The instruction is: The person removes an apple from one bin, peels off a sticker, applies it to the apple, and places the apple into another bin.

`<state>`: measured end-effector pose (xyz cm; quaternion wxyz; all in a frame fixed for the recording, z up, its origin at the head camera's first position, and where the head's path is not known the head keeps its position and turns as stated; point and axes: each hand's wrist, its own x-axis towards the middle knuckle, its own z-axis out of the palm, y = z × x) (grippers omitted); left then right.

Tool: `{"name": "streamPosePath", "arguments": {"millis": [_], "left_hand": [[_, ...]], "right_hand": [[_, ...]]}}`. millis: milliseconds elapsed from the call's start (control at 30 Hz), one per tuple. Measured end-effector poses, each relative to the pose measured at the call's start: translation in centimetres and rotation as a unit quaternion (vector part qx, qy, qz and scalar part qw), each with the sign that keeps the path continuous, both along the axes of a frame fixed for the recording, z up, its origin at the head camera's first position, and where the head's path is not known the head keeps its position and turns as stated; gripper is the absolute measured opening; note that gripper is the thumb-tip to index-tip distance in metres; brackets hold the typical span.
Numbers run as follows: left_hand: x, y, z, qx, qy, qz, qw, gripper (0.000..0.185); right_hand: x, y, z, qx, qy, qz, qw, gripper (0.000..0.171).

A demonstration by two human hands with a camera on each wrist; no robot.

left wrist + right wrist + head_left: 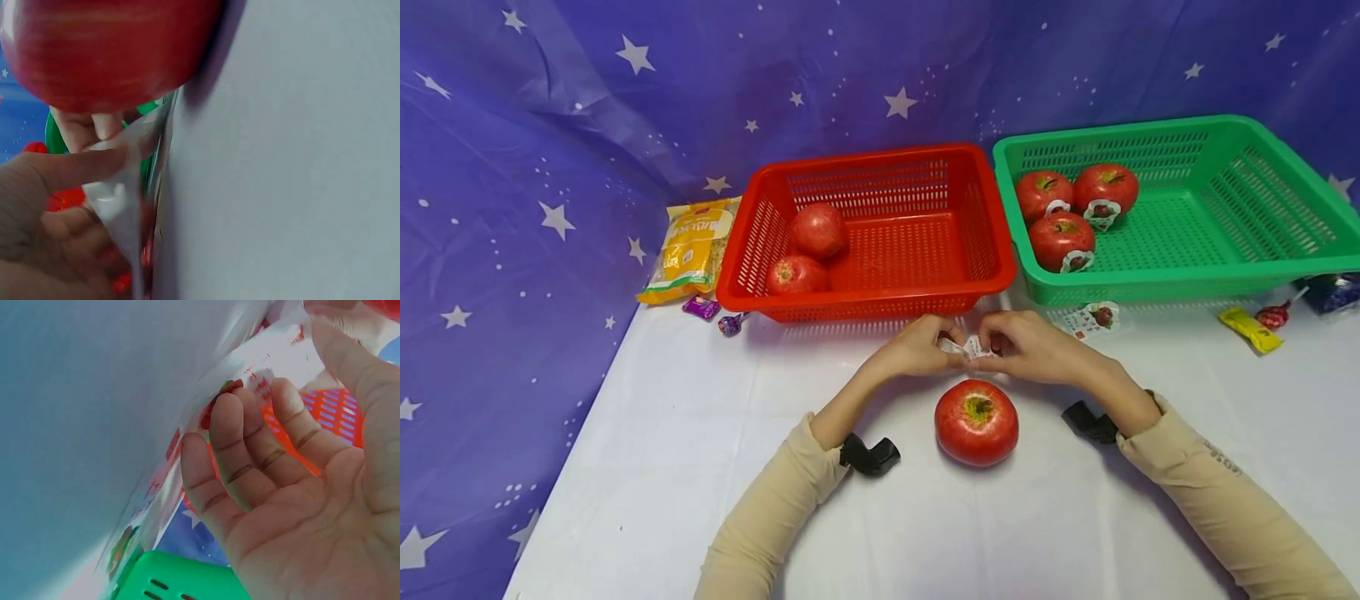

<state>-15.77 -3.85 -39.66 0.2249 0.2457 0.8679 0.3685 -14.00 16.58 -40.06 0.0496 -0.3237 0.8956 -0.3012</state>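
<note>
Right between both hands' (pixel 917 348) grips: sticker (pixel 967 347).

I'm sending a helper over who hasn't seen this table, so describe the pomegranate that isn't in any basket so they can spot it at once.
Start at the red basket at the middle back of the white table. Directly in front of it, two hands pinch a small sticker; the pomegranate sits just nearer than them. It alone lies on the bare table, without a label.

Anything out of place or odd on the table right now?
One printed paper label lies loose on the white table before the green plastic basket, off any fruit. Sweets and a yellow snack bag sit scattered beside the baskets. Nothing looks spilled or damaged.
</note>
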Motion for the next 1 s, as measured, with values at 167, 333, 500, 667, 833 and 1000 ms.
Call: {"name": "streamPosePath", "arguments": {"millis": [167, 333, 500, 667, 833, 1000], "left_hand": [[-0.02, -0.08, 0.09, 0.14, -0.086, -0.017, 0.9863, 0.024], [0.24, 0.07, 0.11, 0.19, -0.087, -0.015, 0.978, 0.034], [0.25, 0.04, -0.03, 0.187, -0.05, -0.017, 0.981, 0.041], [0.05, -0.16, -0.3, 0.19, -0.049, -0.025, 0.9803, 0.049], [0.26, -0.04, -0.3, 0.156, -0.031, -0.012, 0.9872, 0.041], [0.5, 0.28, -0.14, 0.1, 0.011, -0.02, 0.9947, 0.041]], "right_hand": [[-0.05, -0.38, 0.03, -0.028, 0.006, 0.012, 1.0, 0.016], [0.02, -0.48, 0.15, -0.055, -0.014, 0.0, 0.998, 0.017], [-0.03, -0.22, 0.01, -0.074, -0.058, -0.012, 0.996, 0.012], [-0.22, 0.01, -0.05, -0.084, -0.09, -0.021, 0.992, 0.011], [-0.06, -0.18, -0.01, -0.074, -0.069, -0.024, 0.995, 0.013], [0.07, -0.46, -0.01, -0.073, -0.045, 0.005, 0.996, 0.016]]}}
